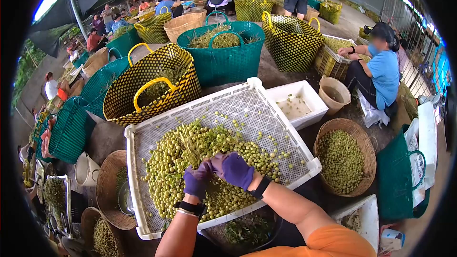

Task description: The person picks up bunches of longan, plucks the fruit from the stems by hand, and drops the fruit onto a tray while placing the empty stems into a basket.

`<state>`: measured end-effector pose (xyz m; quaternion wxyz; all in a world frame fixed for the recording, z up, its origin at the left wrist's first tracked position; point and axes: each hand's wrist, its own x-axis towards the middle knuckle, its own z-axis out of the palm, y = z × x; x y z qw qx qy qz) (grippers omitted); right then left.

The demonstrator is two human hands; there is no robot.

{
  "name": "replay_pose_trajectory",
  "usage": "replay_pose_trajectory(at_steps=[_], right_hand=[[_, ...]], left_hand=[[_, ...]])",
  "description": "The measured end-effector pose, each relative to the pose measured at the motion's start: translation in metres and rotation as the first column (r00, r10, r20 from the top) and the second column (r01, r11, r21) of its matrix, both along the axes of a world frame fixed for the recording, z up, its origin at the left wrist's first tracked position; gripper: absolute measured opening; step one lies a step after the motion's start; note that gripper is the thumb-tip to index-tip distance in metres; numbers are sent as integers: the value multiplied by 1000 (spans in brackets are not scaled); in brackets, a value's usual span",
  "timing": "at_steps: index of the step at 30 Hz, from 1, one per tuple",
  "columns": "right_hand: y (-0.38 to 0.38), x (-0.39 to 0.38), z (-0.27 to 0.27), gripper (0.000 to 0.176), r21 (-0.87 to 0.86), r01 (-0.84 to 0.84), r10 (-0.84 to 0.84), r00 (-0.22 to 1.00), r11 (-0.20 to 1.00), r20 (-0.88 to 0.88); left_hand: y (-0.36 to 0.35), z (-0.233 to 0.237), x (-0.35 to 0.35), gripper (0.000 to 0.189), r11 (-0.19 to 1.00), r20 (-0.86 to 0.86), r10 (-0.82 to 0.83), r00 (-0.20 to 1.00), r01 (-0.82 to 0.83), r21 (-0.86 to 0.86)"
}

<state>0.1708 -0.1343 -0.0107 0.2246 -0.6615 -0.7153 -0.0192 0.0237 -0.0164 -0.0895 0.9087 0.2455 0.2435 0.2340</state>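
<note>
A white mesh tray (143, 209) is in front of me, heaped with small round green fruits (166, 176). My left hand (196, 181), in a purple glove, is closed around a bunch of thin green stems (191, 150) whose ends stick up over the heap. Close against it is my right hand (235, 169), also gloved in purple, with its fingers curled in at the stems. What its fingertips pinch is hidden. Both hands are just above the fruits, near the tray's middle.
Right of the tray are a white foam box (307, 107), a beige bucket (334, 94) and a wicker basket (369, 162) of fruits. Yellow-black (183, 74) and green baskets (223, 64) stand behind it. A person in a blue shirt (384, 76) sits at the right.
</note>
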Motion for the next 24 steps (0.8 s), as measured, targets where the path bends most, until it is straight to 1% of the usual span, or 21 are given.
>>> replay_pose_trajectory(at_steps=[1, 2, 3, 4, 5, 6, 7, 8, 10, 11, 12, 13, 14, 15, 16, 17, 18, 20, 22, 23, 24], right_hand=[[0, 0, -9, 37, 56, 0, 1, 1000, 998, -26], [2, 1, -14, 37, 56, 0, 1, 1000, 998, -27], [3, 3, -18, 35, 47, -14, 18, 995, 999, -93], [5, 5, -23, 33, 39, -26, 32, 987, 999, -158], [7, 9, -28, 33, 40, -22, 28, 988, 999, -154], [11, 11, -33, 31, -18, -28, 24, 981, 999, -194], [12, 13, -36, 30, -74, -36, 17, 972, 997, -235], [11, 12, -38, 30, -70, -33, 16, 972, 997, -234], [11, 10, -41, 26, -15, 78, -78, 997, 997, -26], [9, 9, -34, 25, 25, 76, -77, 997, 997, 13], [7, 8, -28, 25, 31, 77, -78, 997, 997, 15], [4, 6, -21, 23, 1, 98, -98, 995, 995, -2], [3, 5, -19, 21, -30, 118, -118, 993, 993, -19], [4, 5, -21, 20, -68, 135, -140, 987, 988, -75], [5, 5, -25, 20, -66, 135, -139, 988, 989, -73], [6, 5, -28, 19, -109, 135, -147, 982, 985, -114], [8, 6, -31, 17, -150, 133, -156, 975, 980, -155], [1, 6, -15, 20, -99, 126, -137, 984, 987, -113], [-2, 5, -15, 23, -50, 119, -122, 990, 992, -75], [1, 5, -28, 25, 84, 143, -141, 990, 986, -26], [5, 6, -39, 28, 219, 159, -167, 986, 963, 20]], left_hand=[[4, -7, -2, 46, 981, -69, -29, 997, 42, 189], [-2, 12, 0, 44, 925, -141, -46, 989, 96, 368], [-7, 31, 0, 33, 764, -448, 129, 885, 200, 614], [-17, 60, 2, 33, 763, -446, 127, 886, 200, 614], [-25, 83, 4, 25, 798, -439, 238, 866, 83, 597], [-27, 93, 6, 23, 815, -434, 347, 831, -37, 579], [-26, 93, 5, 24, 752, -445, 348, 825, 38, 659], [-27, 93, 5, 24, 749, -442, 348, 827, 39, 662], [-33, 101, 9, 20, 787, -434, 276, 858, 57, 615], [-42, 113, 16, 18, 837, -483, 197, 853, 110, 537], [-12, 20, 10, 21, 631, -303, 196, 933, 117, 767], [-22, 46, 12, 15, 818, -270, 93, 958, 81, 570], [-35, 76, 15, 11, 943, -208, 2, 978, 67, 326], [-38, 77, 17, 11, 943, -206, 3, 978, 66, 326], [-40, 79, 18, 10, 894, -379, 111, 919, 75, 442], [-40, 80, 19, 10, 830, -521, 236, 820, 108, 547], [-40, 76, 20, 10, 828, -518, 239, 821, 106, 550], [-41, 70, 21, 11, 692, -420, 379, 825, 48, 720], [-41, 78, 22, 14, 706, -465, 396, 792, 61, 705], [-41, 82, 22, 17, 721, -509, 409, 757, 74, 689], [-39, 79, 23, 17, 718, -509, 409, 758, 77, 691]])
